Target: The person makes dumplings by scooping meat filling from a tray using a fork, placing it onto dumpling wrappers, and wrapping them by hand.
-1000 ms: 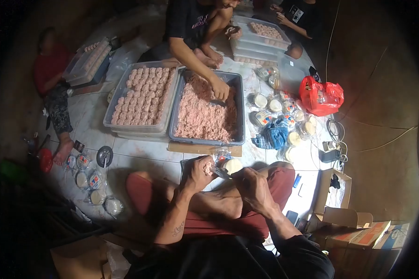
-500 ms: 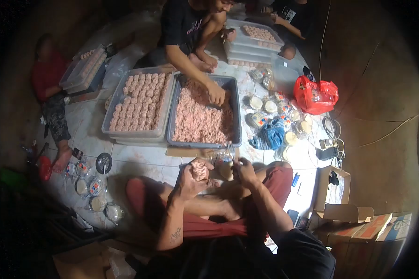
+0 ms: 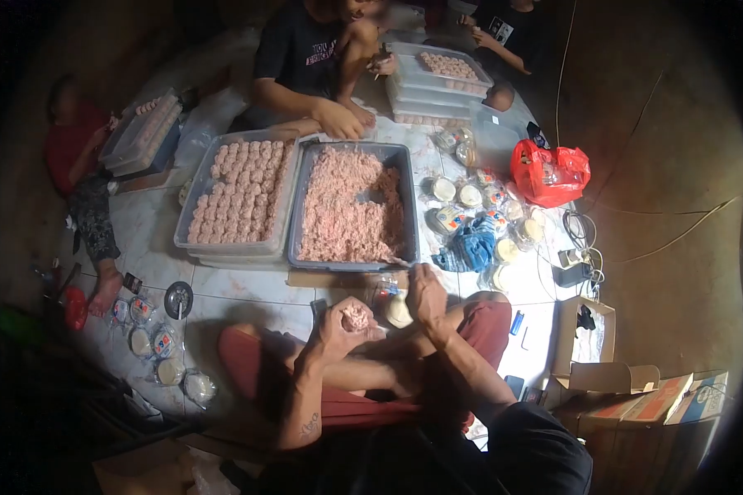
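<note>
My left hand (image 3: 343, 328) is curled around a lump of pink minced filling (image 3: 356, 318) above my crossed legs. My right hand (image 3: 426, 295) is closed at the front right corner of the grey tub (image 3: 351, 266). A thin pale thing pokes from its fingers towards the rim, too small to name. Pink minced filling (image 3: 334, 219) covers most of the tub's floor, with a bare patch near the middle right. Between my hands, a pale round stack (image 3: 398, 310), like dough wrappers, stands in clear plastic.
A clear bin (image 3: 183, 235) with rows of shaped pieces stands left of the tub. Packs of round wrappers (image 3: 470, 196), a blue cloth (image 3: 470, 250) and a red plastic bag (image 3: 551, 173) lie right. A co-worker's hand (image 3: 340, 120) is behind the tub.
My right hand has risen slightly towards the tub's front corner. My left hand stays around its lump, slightly lower. The co-worker's hand has withdrawn from the tub.
</note>
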### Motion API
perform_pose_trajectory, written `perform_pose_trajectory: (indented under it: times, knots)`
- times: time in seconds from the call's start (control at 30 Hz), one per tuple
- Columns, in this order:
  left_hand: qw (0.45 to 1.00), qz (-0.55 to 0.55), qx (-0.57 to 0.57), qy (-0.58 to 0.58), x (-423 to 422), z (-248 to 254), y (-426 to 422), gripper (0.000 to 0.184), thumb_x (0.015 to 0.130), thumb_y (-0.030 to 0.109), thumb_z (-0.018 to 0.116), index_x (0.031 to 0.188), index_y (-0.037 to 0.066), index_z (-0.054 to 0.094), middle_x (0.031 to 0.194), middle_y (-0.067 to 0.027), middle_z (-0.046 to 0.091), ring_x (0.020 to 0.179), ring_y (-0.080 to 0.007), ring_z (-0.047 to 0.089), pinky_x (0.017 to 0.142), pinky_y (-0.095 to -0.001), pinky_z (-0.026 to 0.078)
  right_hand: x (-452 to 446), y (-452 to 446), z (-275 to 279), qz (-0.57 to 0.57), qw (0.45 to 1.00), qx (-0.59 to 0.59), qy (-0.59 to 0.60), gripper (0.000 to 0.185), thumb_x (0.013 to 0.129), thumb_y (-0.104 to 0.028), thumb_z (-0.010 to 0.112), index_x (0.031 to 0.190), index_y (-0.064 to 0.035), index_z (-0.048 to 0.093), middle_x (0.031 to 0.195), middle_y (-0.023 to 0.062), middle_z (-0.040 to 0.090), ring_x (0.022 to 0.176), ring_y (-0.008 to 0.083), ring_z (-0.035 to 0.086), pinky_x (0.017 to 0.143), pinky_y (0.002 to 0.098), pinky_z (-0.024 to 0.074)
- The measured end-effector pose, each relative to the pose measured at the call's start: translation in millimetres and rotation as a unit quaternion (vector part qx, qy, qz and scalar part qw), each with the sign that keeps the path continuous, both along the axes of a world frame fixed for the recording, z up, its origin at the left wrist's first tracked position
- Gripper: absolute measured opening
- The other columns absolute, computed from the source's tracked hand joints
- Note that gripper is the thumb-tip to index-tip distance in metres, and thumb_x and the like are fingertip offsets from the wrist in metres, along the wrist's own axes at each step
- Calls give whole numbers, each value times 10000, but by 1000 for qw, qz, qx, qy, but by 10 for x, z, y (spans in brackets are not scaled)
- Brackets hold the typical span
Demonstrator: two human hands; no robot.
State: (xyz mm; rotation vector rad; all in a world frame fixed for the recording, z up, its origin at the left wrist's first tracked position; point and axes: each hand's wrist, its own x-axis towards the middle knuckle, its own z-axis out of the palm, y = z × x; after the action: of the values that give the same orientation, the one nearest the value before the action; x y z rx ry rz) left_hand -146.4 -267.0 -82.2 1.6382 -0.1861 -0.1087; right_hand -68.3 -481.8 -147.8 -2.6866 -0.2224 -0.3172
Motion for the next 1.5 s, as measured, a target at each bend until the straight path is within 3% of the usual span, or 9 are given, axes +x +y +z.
perform_pose_trajectory:
  times: [0.23, 0.63, 0.73, 0.87, 1.2, 1.27, 1.37, 1.4, 1.5]
  knots:
    - [999, 15, 19, 46, -18, -192, -118, 363, 744, 223, 903, 928, 50, 644, 816, 11, 647, 753, -60, 565, 695, -244, 492, 388, -72, 207, 53, 981, 178, -55, 90, 919, -31, 556, 981, 25, 589, 948, 246, 594, 838, 454, 604, 704, 508, 483]
    - [995, 51, -60, 54, -31, -224, 47, 513, 694, 148, 928, 1087, 21, 623, 781, 9, 627, 713, -55, 559, 645, -228, 480, -456, -547, 139, 16, 995, 98, -1, 189, 893, -41, 586, 1072, 8, 626, 887, 232, 605, 829, 425, 627, 686, 480, 497]
    - [998, 43, 45, 8, 16, -216, 10, 445, 691, 145, 929, 1002, 33, 630, 763, 22, 617, 696, -49, 544, 614, -235, 463, -620, -281, 969, 43, 960, 252, 110, 136, 882, -11, 613, 1013, 16, 639, 878, 220, 606, 802, 415, 620, 689, 461, 492]
    - [996, 7, 82, -34, 83, -71, -54, 352, 759, 205, 867, 942, -4, 649, 780, -85, 665, 712, -127, 590, 663, -315, 500, -731, -158, 1326, 303, 938, 161, 46, 142, 874, 11, 629, 1013, -18, 642, 906, 180, 608, 777, 387, 619, 648, 451, 493]
    - [985, 101, 136, -37, 57, 85, -86, 303, 741, 172, 880, 768, 14, 622, 657, -75, 642, 592, -93, 526, 560, -314, 464, -712, -115, 1461, 242, 949, 181, 87, 157, 891, 7, 608, 1040, -15, 654, 906, 190, 624, 804, 405, 626, 681, 439, 509]
    - [993, 15, -62, -99, 20, -61, 33, 297, 737, 148, 878, 800, 8, 624, 697, -66, 656, 621, -97, 525, 577, -314, 467, -794, -114, 1519, 190, 939, 263, 112, 144, 888, 19, 597, 1019, -2, 652, 894, 208, 620, 803, 407, 620, 680, 433, 502]
    - [989, 51, 69, -118, 47, -458, 4, 328, 740, 171, 882, 874, 14, 627, 803, -83, 674, 718, -144, 590, 664, -333, 497, -824, -78, 1229, 251, 936, 233, 85, 105, 878, 49, 584, 968, 20, 628, 885, 222, 614, 819, 414, 622, 707, 429, 497]
    - [988, 57, 111, -92, 81, -373, -19, 340, 752, 195, 875, 902, 18, 626, 822, -99, 680, 735, -172, 622, 680, -342, 509, -870, 1, 1200, 196, 948, 230, 95, 42, 890, 59, 612, 897, 19, 623, 831, 126, 599, 745, 214, 587, 641, 336, 458]
    - [981, 81, 178, -14, 112, -109, -35, 347, 771, 216, 859, 937, 19, 627, 825, -116, 686, 752, -192, 660, 686, -353, 520, -869, -18, 1347, 179, 943, 271, 79, 54, 890, 67, 604, 878, 14, 605, 814, 129, 591, 750, 199, 585, 630, 326, 445]
